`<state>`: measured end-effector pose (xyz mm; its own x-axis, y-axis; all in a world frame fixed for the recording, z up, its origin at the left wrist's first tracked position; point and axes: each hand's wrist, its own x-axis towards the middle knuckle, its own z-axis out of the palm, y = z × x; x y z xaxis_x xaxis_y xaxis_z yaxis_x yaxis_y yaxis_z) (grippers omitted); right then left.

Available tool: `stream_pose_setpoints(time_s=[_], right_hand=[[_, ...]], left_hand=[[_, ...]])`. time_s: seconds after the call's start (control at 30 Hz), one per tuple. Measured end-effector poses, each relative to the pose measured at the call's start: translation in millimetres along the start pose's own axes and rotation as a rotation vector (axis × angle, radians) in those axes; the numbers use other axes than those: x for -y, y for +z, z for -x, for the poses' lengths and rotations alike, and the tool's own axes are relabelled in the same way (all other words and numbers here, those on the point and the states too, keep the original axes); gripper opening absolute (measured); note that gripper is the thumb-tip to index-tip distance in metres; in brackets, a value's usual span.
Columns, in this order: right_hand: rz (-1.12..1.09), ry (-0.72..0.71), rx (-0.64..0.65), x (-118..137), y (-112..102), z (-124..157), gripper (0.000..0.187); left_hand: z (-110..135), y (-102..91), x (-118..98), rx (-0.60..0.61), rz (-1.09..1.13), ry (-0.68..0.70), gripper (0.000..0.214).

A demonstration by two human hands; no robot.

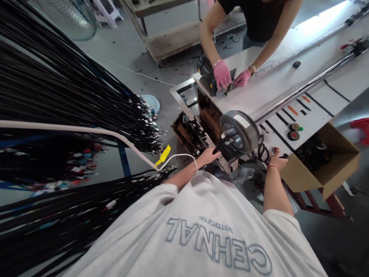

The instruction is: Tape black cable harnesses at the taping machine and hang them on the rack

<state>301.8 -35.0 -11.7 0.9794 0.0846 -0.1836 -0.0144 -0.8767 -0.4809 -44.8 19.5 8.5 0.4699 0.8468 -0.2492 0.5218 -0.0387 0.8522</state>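
Observation:
A large grey-black roll of tape or sheeting (250, 132) stands on its side at the near end of the table, a white label on its rim. My left hand (209, 156) is closed at the edge of a black strip (227, 151) below the roll's open middle. My right hand (277, 161) is at the table's near edge, fingers curled, with a small dark piece showing beside them; what it grips is unclear. Scissors with black handles (263, 151) lie just left of that hand. Two small tape rolls (293, 135) lie beyond it.
Across the long white table (276, 92), a co-worker's pink-gloved hands (223, 75) work beside a dark machine (206, 71). Black and orange strips (293, 110) lie on the tabletop. An open cardboard box (336, 169) stands at right. Black cable bundles (86, 84) hang at left.

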Motion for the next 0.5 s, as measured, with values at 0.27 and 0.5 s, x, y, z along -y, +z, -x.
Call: stream_pose_setpoints(time_s=[0.27, 0.5], right_hand=[[-0.022, -0.004, -0.016, -0.6, 0.5, -1.4, 0.057], [0.034, -0.018, -0.037, -1.5, 3.7, -3.7, 0.057]], left_hand=[[1.4, 1.5, 1.9, -0.003, -0.148, 0.019, 0.037], [33.7, -22.5, 37.3, -0.008, -0.288, -0.039, 0.034]])
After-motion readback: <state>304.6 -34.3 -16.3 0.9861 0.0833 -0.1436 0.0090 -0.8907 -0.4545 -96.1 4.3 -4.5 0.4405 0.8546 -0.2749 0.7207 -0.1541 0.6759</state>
